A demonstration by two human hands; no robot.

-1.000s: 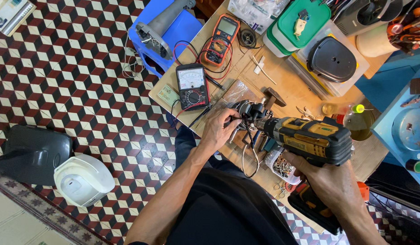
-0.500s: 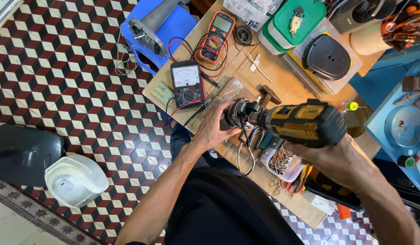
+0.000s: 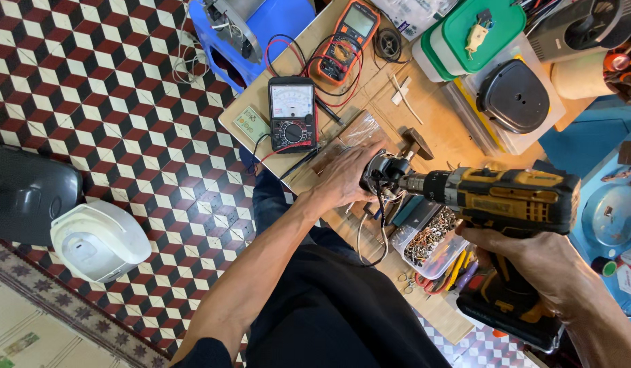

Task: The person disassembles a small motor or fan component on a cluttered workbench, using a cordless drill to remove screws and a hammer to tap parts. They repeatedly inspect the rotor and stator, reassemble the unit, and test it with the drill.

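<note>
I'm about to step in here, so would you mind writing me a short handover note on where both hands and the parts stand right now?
Left hand: gripping a small dark motor-like part with loose wires, held over the wooden table.
Right hand: holding the yellow-and-black cordless drill by its handle, its nose against the part.
Nearby: analogue meter and orange multimeter further along the table; clear tray of small hardware under the drill.
Done: drill is lined up on the part.
Left: whether the fastener is in or out cannot be seen, so check that first.
</note>
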